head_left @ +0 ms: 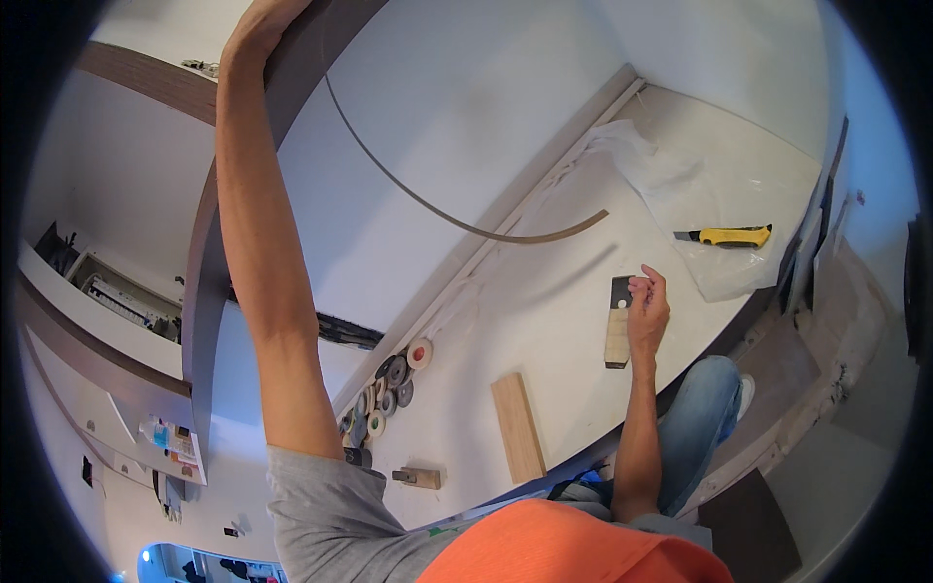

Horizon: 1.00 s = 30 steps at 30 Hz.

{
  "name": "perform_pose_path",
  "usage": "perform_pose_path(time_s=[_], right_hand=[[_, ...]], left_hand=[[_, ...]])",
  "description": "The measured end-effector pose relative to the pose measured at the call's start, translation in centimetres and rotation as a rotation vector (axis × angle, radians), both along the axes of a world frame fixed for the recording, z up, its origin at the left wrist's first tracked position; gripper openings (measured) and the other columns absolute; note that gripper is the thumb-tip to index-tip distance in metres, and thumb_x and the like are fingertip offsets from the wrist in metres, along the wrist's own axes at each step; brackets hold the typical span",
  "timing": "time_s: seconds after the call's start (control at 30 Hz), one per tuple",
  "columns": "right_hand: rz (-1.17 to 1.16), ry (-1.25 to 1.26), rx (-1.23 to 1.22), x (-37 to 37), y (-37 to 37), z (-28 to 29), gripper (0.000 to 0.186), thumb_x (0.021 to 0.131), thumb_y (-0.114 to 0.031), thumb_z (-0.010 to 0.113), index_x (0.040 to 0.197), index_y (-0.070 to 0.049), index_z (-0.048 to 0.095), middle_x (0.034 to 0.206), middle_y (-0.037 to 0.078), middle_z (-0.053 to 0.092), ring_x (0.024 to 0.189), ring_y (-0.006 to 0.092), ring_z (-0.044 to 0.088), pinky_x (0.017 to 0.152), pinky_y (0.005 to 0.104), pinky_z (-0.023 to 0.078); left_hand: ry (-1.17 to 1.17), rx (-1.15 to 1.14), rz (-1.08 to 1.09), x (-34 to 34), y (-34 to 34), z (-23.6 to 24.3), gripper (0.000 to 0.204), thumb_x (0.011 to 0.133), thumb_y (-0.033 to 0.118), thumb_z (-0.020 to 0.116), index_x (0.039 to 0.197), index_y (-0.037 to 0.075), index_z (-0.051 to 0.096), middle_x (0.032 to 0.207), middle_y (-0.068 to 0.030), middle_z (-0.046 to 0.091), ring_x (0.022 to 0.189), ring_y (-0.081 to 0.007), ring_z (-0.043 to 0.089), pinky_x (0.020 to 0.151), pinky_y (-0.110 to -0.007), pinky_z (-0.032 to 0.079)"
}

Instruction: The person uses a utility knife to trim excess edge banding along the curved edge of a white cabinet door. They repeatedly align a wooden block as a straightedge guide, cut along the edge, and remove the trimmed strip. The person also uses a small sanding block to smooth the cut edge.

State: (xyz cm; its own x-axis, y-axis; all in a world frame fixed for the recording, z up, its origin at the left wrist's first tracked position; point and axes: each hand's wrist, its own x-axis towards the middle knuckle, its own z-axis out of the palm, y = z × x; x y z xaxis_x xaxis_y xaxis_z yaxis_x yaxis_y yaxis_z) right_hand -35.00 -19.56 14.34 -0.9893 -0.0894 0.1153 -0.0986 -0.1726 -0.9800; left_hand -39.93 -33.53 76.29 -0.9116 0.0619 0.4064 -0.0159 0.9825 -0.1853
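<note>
Overhead, my left hand presses the thin edge-banding strip onto the dark panel; it looks light, floppy, best pinched near the panel. My right hand pinches a small block on the bench.

Clear crumpled plastic bag on white tabletop, far right; small colourful printed label on panel lower left.

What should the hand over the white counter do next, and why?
Probably lower onto the small wooden block and grip it. The right hand hovers at its dark top end, fingers pinched, while the left hand is up on the dark panel edge, where an edging strip dangles loose.
</note>
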Motion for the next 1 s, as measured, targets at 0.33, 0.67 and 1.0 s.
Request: perform_pose_path(time_s=[0.33,0.67,1.0], right_hand=[[0.027,-0.054,-0.034,1.3,0.6,1.2,0.029,0.104,-0.010,0.048,0.131,-0.005,0.058,0.100,0.014,0.073,0.090,0.0246,0.073,0.081,0.0384,0.057],[0.063,-0.040,0.035,3.1,0.1,1.5,0.030,0.102,-0.007,0.049,0.131,-0.004,0.057,0.099,0.014,0.073,0.089,0.0246,0.073,0.079,0.0378,0.058],[0.030,-0.017,0.009,3.6,-0.3,1.1,0.031,0.102,-0.007,0.049,0.132,-0.004,0.057,0.098,0.014,0.073,0.088,0.0245,0.073,0.080,0.0371,0.058]], left_hand=[[-0.029,0.123,-0.062,0.4,1.7,-0.8,0.069,0.070,0.020,0.068,0.137,0.003,0.061,0.136,-0.0242,0.063,0.130,-0.0377,0.057,0.110,-0.052,0.047],[-0.064,0.320,-0.075,0.7,1.2,-0.7,0.051,0.075,0.010,0.068,0.126,0.005,0.069,0.118,-0.0202,0.073,0.105,-0.0243,0.069,0.094,-0.038,0.057],[-0.076,0.158,-0.203,0.4,0.6,-0.6,0.071,0.078,0.039,0.083,0.136,0.005,0.058,0.133,-0.0263,0.062,0.123,-0.0388,0.061,0.104,-0.056,0.051]])
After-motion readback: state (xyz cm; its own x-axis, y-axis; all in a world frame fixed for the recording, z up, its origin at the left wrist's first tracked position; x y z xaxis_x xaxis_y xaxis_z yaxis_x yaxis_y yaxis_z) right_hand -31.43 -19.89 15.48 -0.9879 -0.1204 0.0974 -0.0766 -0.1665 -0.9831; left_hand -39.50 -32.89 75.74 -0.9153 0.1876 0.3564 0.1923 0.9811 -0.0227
